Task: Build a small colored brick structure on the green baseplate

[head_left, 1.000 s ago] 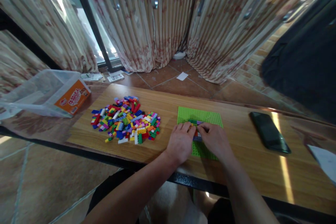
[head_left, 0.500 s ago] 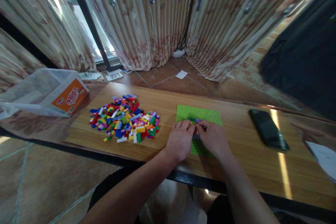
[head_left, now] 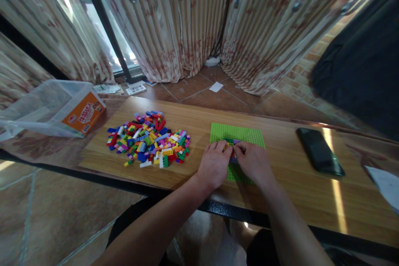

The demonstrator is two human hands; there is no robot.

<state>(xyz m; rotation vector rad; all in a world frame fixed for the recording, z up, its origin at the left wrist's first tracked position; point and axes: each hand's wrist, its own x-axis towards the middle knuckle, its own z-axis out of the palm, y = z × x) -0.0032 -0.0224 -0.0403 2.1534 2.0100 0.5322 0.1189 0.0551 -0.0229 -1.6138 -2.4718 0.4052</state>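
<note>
A lime-green studded baseplate [head_left: 237,130] lies on the wooden table, with coloured toy bricks [head_left: 232,141] built up on its middle; green, purple and red ones show between my fingers. My left hand [head_left: 215,161] rests over the left side of this build, its fingers curled together at the bricks. From the right, my right hand [head_left: 252,158] meets it, thumb and forefinger pinched close to the left fingertips. Whatever sits in either pinch is too small and too covered to name. Both hands hide much of the build and the plate's lower left.
Left of the plate spreads a pile of loose bricks [head_left: 149,139] in many colours. A clear plastic box [head_left: 52,106] with an orange label stands at the far left. On the right lie a black phone [head_left: 319,151] and a white sheet of paper [head_left: 385,185].
Both hands stay at the same spot on the build, with hardly any finger movement visible. The whole view has shifted very slightly.
</note>
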